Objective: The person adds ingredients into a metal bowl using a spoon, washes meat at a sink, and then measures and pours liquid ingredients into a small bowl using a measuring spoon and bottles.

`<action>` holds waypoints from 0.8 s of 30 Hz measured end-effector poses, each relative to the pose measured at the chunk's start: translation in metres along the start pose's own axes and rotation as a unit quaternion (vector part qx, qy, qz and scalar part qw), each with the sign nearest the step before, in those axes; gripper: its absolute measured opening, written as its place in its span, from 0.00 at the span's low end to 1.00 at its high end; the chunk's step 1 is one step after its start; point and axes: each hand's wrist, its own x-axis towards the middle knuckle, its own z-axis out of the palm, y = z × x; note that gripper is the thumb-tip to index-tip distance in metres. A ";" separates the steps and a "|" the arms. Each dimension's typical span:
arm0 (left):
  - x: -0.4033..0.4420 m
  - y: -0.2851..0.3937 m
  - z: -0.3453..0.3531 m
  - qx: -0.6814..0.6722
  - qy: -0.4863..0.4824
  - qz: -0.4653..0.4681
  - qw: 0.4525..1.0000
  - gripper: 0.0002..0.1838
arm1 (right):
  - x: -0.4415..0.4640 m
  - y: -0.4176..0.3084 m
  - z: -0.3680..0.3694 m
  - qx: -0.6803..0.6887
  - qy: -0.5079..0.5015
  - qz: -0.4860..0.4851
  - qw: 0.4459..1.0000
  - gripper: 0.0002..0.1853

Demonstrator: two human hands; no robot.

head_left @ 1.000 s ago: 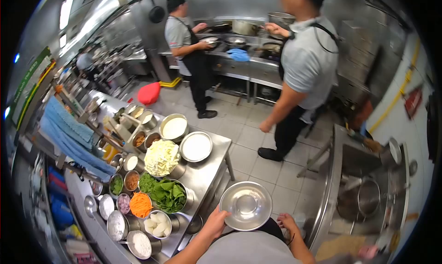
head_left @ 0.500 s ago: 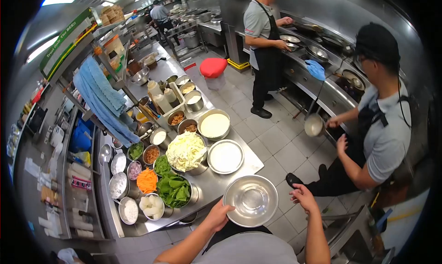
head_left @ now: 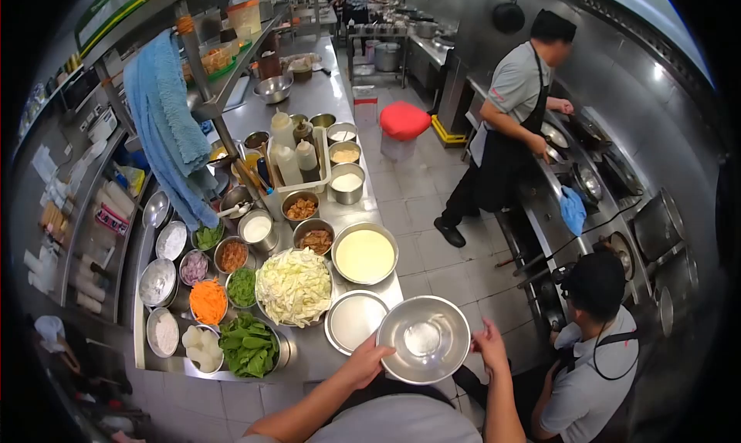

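Gripping a steel bowl (head_left: 424, 339) by its rim, beside the counter's corner

The left hand (head_left: 367, 363) grasps the bowl at its near-left rim, fingers closed on the edge; such a rim hold presumably leaves the hollow unobstructed, and the bare inside faces up; the right hand (head_left: 491, 350) is at the opposite side with its fingers bent, though whether they touch the rim or stop just beside it, I cannot tell.

The bowl is in front of the person's waist, off the corner of the counter (head_left: 310, 360); in view its rim overlaps the edge of a shallow pan of white contents (head_left: 356, 321), but contact between them cannot be told.

Round containers crowd this end of the counter, likely so that each food is within arm's reach; a pot of pale yellow liquid (head_left: 365, 253) and a heap of shredded cabbage (head_left: 293, 287) are closest to the pan, with leafy greens (head_left: 248, 346) and orange shreds (head_left: 208, 301) farther left; squeeze bottles (head_left: 289, 165) stand upright together in a holder, probably to prevent toppling; a blue towel (head_left: 166, 111) hangs from the rack above, perhaps for easy grabbing.
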 end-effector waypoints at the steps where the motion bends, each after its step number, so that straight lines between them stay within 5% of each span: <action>1: 0.010 0.006 0.000 0.019 -0.008 -0.004 1.000 0.33 | 0.015 -0.008 0.005 0.016 0.015 -0.041 0.999 0.34; 8: 0.048 0.030 0.002 -0.050 0.130 0.086 0.987 0.32 | 0.174 -0.066 0.048 -0.042 -0.060 -0.084 0.994 0.21; 19: 0.131 0.024 0.066 -0.193 0.380 0.234 0.874 0.23 | 0.433 -0.169 0.157 -0.105 -0.180 -0.205 0.956 0.22; 24: 0.167 0.038 0.104 -0.210 0.453 0.261 0.826 0.25 | 0.470 -0.252 0.226 -0.191 -0.278 -0.371 0.865 0.19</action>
